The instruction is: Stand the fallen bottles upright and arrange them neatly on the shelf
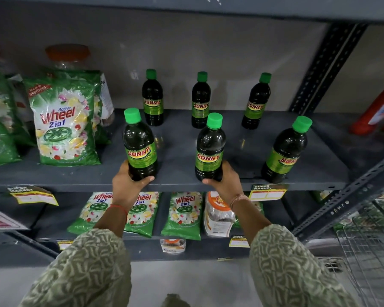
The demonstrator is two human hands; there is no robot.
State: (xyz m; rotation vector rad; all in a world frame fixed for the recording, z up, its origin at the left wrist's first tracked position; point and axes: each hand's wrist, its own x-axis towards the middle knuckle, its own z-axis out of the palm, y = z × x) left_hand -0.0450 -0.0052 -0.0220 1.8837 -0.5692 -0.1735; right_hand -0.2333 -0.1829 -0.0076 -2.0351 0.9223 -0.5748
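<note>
— Head view, fingers first?
— Left hand (129,185) wrapped round base of front-left bottle (140,145), thumb across its front. Right hand (225,181) cupped likewise round base of front-middle bottle (210,149). Both bottles upright near shelf (177,151) front edge.
— Others?
— Front-right bottle (285,151) upright, untouched. Three back bottles (200,100) upright in a row near rear wall, well apart.
— Surface, surroundings?
— Dark grey metal board, dull sheen, perforated angle-iron upright (326,69) at right. Yellow price tags (267,192) on front lip. Green detergent packets (64,120) left of bottles, more on lower tier. Wire basket (368,240) lower right.
— Materials?
— Dark glossy plastic bottles, green screw caps, green-yellow labels. Patterned green sleeves (93,269) on both arms.
</note>
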